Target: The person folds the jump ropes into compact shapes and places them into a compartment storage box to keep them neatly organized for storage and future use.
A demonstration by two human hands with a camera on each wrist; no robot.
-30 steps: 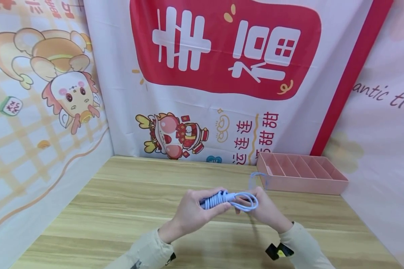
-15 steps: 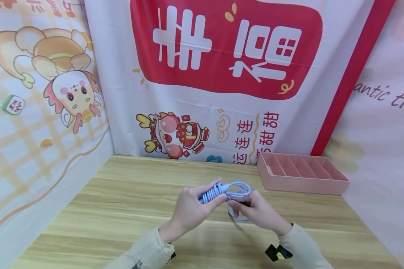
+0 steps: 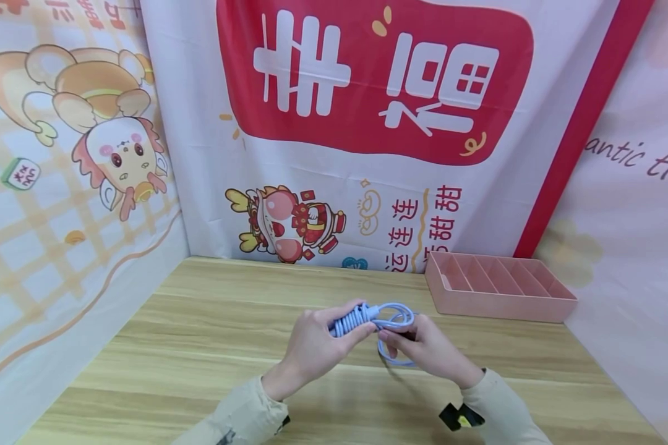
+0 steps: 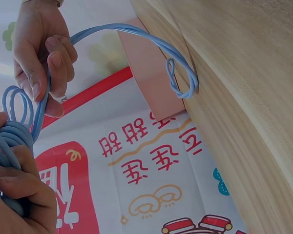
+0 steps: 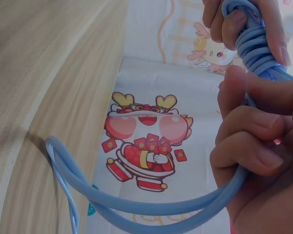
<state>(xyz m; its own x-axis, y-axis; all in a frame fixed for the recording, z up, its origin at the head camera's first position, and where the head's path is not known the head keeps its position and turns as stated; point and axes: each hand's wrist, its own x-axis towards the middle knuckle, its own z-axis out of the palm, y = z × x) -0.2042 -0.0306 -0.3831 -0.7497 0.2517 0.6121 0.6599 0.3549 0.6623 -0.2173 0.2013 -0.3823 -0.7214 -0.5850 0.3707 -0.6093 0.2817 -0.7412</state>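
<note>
A light blue cable point(image 3: 352, 320) is wound into a tight coiled bundle, with loops sticking out at its right end. My left hand point(image 3: 317, 346) grips the bundle between thumb and fingers. Just right of it, my right hand point(image 3: 431, 349) pinches a doubled length of the same cable point(image 4: 41, 109). In the right wrist view the loose cable point(image 5: 151, 207) sags in a long bend from under the curled right fingers point(image 5: 256, 151). The left wrist view shows its looped end point(image 4: 185, 90) hanging close to the wooden tabletop. Both hands are above the table.
A pink divided box point(image 3: 501, 303) stands at the back right of the wooden table point(image 3: 200, 346), against the printed cloth backdrop point(image 3: 200, 154). Printed cloth walls also close off the left and right sides.
My right hand has swung down from beside the box with the cable's loose end, now close below the loops. The left hand has stayed nearly still, the bundle slightly tilted.
</note>
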